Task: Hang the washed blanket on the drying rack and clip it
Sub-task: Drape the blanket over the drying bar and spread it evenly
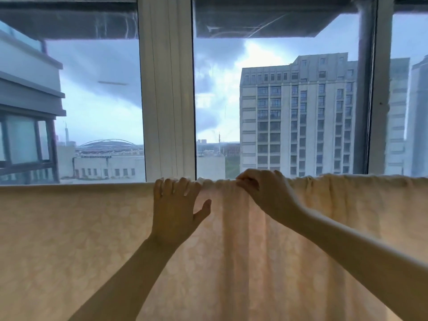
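Note:
A pale peach blanket (pixel 76 232) with a faint flower pattern hangs over a horizontal bar that it hides completely. Its top fold runs across the whole view. The cloth lies smooth on the left and is bunched in folds at the middle and right. My left hand (pixel 174 209) rests flat against the blanket just under the top fold, fingers straight and reaching onto the fold, thumb spread. My right hand (pixel 261 193) pinches the bunched top edge a little to the right, fingers curled. No clip shows.
A big window (pixel 301 100) stands close behind the blanket, with a wide white frame post (pixel 166 89) in the middle and a dark post at the right. Tall buildings and cloudy sky show through the glass.

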`<control>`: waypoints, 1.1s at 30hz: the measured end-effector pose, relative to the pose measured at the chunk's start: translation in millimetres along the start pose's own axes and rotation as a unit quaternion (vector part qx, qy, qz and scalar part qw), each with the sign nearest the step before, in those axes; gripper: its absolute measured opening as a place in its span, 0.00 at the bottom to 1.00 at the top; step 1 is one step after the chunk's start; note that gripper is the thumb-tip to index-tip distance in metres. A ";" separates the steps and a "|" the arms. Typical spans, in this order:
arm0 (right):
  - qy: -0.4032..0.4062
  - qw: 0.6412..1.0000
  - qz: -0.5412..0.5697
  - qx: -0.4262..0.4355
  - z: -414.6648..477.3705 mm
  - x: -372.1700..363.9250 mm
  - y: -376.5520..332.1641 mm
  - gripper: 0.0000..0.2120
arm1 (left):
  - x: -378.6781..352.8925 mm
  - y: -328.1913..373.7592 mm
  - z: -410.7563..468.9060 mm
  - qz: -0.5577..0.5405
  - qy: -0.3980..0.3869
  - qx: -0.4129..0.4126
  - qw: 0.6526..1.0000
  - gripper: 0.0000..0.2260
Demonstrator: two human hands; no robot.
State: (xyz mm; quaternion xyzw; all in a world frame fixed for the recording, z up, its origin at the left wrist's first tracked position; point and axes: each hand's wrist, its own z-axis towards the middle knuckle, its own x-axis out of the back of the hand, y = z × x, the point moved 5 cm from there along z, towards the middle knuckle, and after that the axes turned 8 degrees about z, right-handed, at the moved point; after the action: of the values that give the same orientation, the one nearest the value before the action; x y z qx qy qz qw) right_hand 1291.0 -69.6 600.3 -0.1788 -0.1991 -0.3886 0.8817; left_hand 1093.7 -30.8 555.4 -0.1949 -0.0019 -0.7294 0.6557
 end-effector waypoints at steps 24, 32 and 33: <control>0.038 0.996 -0.066 -0.038 -14.8 46.9 41.6 0.08 | 13.6 33.2 10.4 -0.008 -0.043 -0.031 0.999 0.24; -0.011 0.997 -0.071 -0.036 -16.4 43.3 36.8 0.16 | 19.7 93.3 29.6 -0.027 -0.042 -0.033 0.998 0.23; -0.028 0.996 -0.075 -0.036 -17.6 47.1 33.6 0.14 | 17.9 94.2 29.2 -0.021 -0.043 -0.030 0.998 0.24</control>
State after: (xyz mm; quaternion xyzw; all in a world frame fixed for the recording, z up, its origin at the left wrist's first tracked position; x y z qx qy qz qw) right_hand 1349.2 -85.4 603.0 -0.2061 -0.2223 -0.4552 0.8372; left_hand 1190.9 -53.6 563.7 -0.2460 -0.0122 -0.7337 0.6333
